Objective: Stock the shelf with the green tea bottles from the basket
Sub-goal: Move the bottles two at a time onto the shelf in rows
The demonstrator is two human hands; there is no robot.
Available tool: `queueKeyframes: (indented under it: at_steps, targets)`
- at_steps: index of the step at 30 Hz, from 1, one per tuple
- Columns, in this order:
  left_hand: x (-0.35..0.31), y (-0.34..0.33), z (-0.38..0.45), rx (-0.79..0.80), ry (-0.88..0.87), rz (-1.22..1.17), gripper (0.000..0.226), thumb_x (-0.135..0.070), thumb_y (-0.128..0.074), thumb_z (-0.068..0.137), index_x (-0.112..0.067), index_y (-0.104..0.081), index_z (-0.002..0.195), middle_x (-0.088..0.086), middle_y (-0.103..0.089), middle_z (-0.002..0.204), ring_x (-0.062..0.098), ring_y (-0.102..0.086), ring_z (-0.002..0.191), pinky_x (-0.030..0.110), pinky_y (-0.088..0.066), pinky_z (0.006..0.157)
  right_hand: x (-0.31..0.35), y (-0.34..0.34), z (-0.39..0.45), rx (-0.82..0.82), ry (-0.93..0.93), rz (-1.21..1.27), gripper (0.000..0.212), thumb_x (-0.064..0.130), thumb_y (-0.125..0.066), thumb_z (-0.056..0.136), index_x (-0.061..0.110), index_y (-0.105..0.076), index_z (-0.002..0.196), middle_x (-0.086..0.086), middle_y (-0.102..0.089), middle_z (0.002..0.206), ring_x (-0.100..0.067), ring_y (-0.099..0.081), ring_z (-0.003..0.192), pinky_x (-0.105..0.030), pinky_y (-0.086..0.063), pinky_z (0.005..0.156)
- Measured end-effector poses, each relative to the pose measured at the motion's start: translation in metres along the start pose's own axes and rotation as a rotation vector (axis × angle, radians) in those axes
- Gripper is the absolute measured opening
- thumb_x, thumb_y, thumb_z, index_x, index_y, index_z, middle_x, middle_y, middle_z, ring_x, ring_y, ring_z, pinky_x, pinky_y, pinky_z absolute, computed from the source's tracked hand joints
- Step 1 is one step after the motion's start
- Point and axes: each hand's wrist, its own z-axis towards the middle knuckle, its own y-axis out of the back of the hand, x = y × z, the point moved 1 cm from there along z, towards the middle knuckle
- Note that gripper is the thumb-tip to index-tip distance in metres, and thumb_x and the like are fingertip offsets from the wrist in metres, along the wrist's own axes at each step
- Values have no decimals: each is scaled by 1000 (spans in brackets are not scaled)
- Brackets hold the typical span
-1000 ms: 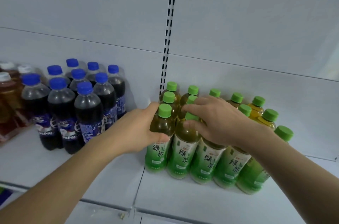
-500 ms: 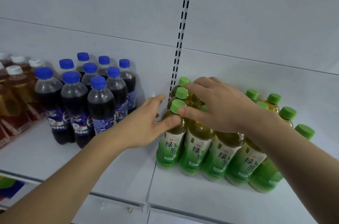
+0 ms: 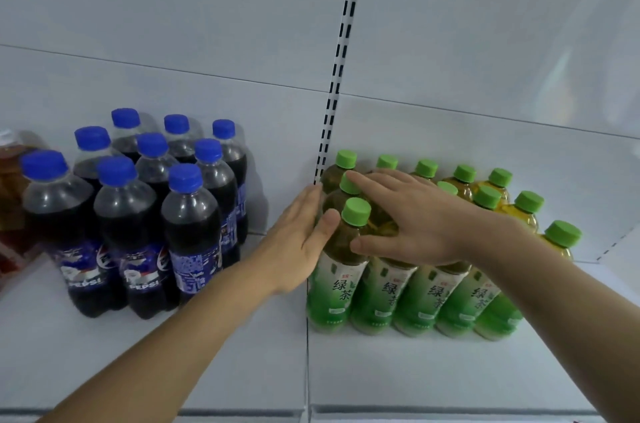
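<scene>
**Hands press green tea block square on the shelf; front row at risk of toppling**

The left hand [image 3: 304, 235] lies flat and open, fingers together, its palm against the left side of the nearest green tea bottle [image 3: 337, 270], thumb resting on the bottle's shoulder. The right hand [image 3: 412, 218] is spread wide over the tops of the front bottles, fingers apart, index tip touching a green cap [image 3: 349, 181] in the second row and thumb laid across the neck area of the front-left bottle. Neither hand is closed around anything.

The green tea bottles stand in packed rows on the right half of the white shelf [image 3: 415, 374], just right of the slotted upright [image 3: 341, 59], running from the near row back to the rear panel. A block of cola bottles [image 3: 145, 221] stands on the left half, well apart from the tea. The basket is out of view.

The hazards look modest but real. The tall, narrow bottles lean slightly and carry their weight high, so a sideways shove from the left palm applied near the shoulder rather than the label could likely tip the corner bottle into its neighbours. Downward or rearward pressure from the right hand could knock caps askew and start a domino run toward the far right, where the last bottle [image 3: 561, 242] stands without support on its right side. Lifting either hand abruptly might drag a bottle off balance toward the near edge.
</scene>
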Motion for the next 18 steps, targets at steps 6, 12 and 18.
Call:
queueKeyframes:
  at_steps: [6,12,18]
  targets:
    - [9,12,32,-75,-52,209,117,-98,4,83,-25,6,174,-3,7,182,12,4,167,45,-8,137,-5,-4,2,5,-1,9,111,92,-39,91,33,4,175,4,-16,182,-20,-11,167,-45,-17,133]
    - [14,8,46,12,-69,83,115,-103,-1,77,-39,4,172,-13,6,182,7,0,166,46,-10,137,-7,-7,2,-9,8,38,118,98,-29,82,32,1,175,6,-17,181,-17,-11,167,-48,-21,134]
    - [18,15,48,31,-37,185,120,-104,1,77,-32,3,174,-11,6,182,6,5,166,46,-10,137,-8,-9,2,-15,12,47,116,96,-33,83,32,-2,175,5,-16,182,-19,-12,167,-47,-21,134]
